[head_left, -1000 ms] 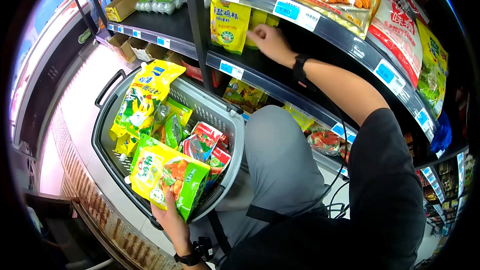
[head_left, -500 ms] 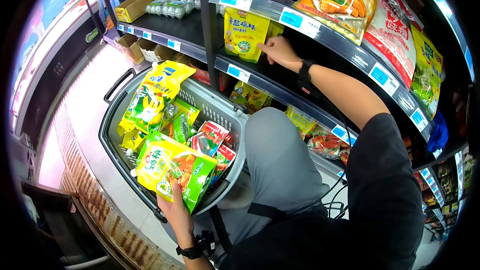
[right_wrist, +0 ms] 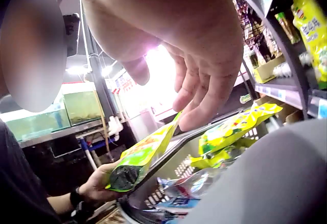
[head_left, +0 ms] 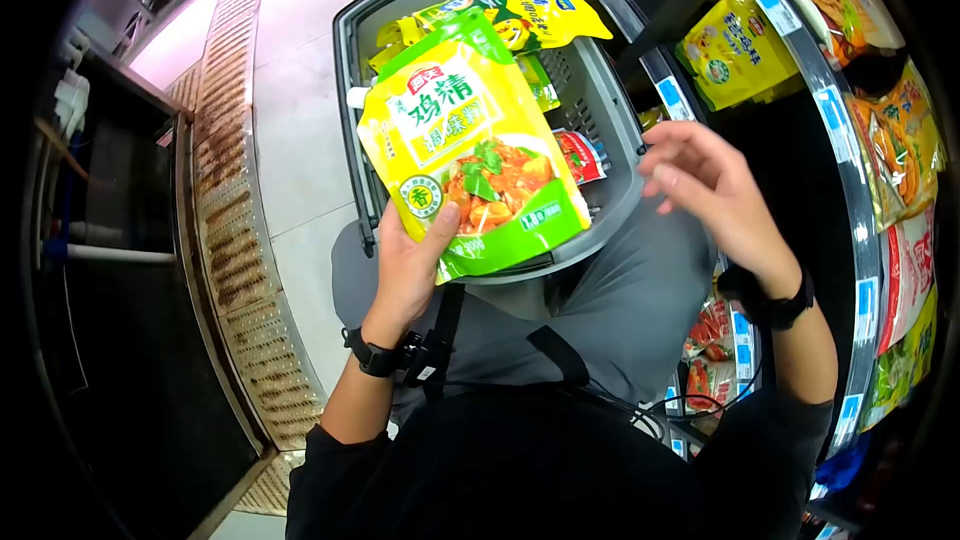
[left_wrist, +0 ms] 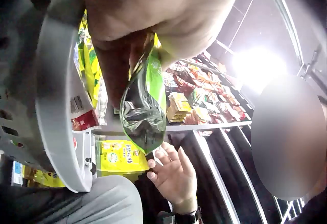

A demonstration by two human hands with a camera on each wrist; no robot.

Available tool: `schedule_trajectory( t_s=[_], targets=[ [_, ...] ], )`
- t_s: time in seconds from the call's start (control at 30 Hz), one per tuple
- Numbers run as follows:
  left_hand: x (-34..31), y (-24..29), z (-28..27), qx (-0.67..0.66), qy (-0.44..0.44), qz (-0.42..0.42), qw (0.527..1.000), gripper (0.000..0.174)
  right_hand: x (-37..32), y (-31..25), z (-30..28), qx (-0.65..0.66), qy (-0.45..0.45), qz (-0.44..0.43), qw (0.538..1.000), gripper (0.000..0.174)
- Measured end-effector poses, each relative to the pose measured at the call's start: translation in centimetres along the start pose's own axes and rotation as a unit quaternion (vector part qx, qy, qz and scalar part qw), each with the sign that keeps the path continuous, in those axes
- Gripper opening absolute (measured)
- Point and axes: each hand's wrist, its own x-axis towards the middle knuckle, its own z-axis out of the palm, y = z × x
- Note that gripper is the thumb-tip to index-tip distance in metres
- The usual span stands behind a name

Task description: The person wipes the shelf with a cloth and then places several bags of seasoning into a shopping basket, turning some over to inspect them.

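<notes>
My left hand (head_left: 410, 265) holds a yellow and green chicken seasoning pouch (head_left: 475, 155) by its lower left edge, thumb across the front. The pouch is tilted, its printed face up, over the grey shopping basket (head_left: 620, 165). From the left wrist view its folded dark bottom (left_wrist: 145, 111) shows. My right hand (head_left: 715, 190) hovers beside the basket's right rim, fingers loosely bent and holding nothing; the right wrist view shows this hand (right_wrist: 204, 55) above the pouch. In the basket lie another yellow pouch (head_left: 545, 15) and a red packet (head_left: 578, 155), partly covered.
Shelves with blue price tags (head_left: 840, 125) run along my right side. A yellow pouch (head_left: 738, 50) stands on one shelf, with bagged goods (head_left: 890, 145) farther right. On the left are a perforated floor strip (head_left: 225, 230) and a dark cabinet (head_left: 110, 340). My knees (head_left: 650, 280) flank the basket.
My right hand has come back from the shelf pouch to beside the basket. The left hand has raised the seasoning pouch nearer to me, and the head view has turned toward the basket.
</notes>
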Motion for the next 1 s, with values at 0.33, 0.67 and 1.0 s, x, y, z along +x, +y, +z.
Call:
schedule_trajectory(
  t_s=[0.33, 0.67, 1.0],
  targets=[
    [-4.1, 2.4, 2.6, 0.155, -0.290, 0.038, 0.944, 0.038, -3.5, 1.7, 4.8, 0.122, -0.084, -0.027, 0.989, 0.046],
    [-5.6, -0.9, 5.4, -0.015, -0.219, -0.065, 0.973, 0.044, -7.7, 6.2, 4.8, 0.099, -0.001, 0.004, 0.995, 0.041],
    [-5.2, -0.5, 6.4, -0.005, -0.200, -0.130, 0.971, 0.035, -9.0, 7.1, 5.2, 0.056, -0.038, 0.062, 0.996, 0.061]
  ],
)
